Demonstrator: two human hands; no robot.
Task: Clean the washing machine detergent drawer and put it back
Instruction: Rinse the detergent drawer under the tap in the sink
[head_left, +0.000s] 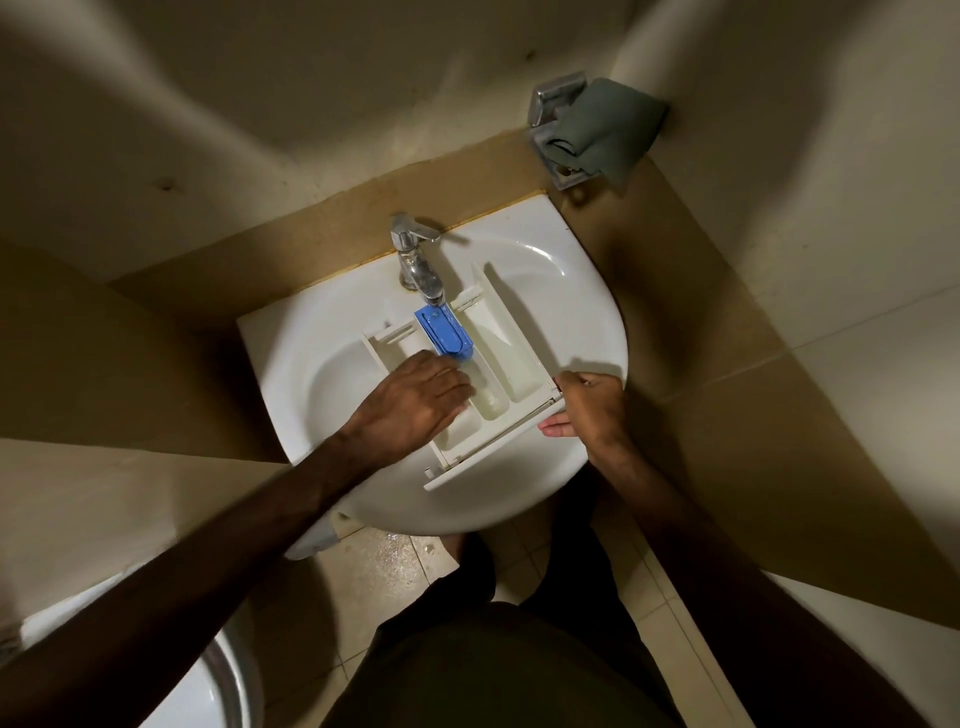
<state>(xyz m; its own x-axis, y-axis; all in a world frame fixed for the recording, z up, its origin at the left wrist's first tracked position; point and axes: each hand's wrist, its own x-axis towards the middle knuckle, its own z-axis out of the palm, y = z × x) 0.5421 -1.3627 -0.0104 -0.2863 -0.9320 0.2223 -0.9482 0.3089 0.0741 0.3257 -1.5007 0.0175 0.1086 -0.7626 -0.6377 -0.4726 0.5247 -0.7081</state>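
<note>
The detergent drawer (511, 358) is lying across the white basin (322, 405), its front panel hanging out over the near rim and its far end reaching under the tap (418, 260). The blue insert (444, 332) is sitting in the middle compartment, right below the spout. The sink is filling a tight corner: walls are closing in on the left, behind and on the right, leaving the person standing room only straight in front, on the wet floor tiles (384, 561).

The left hand (415, 400) is reaching down into the drawer's left compartment, fingers bent inward; whether they are holding anything I cannot tell, since the fingertips are hidden. The right hand (589, 405) is gripping the drawer's front right corner, thumb on top and fingers curled underneath.

A green cloth (605, 130) is hanging on a metal holder (550, 104) in the far right corner. A rounded white thing with a metal rim (228, 675) is cut off at the lower left. No writing is legible anywhere.
</note>
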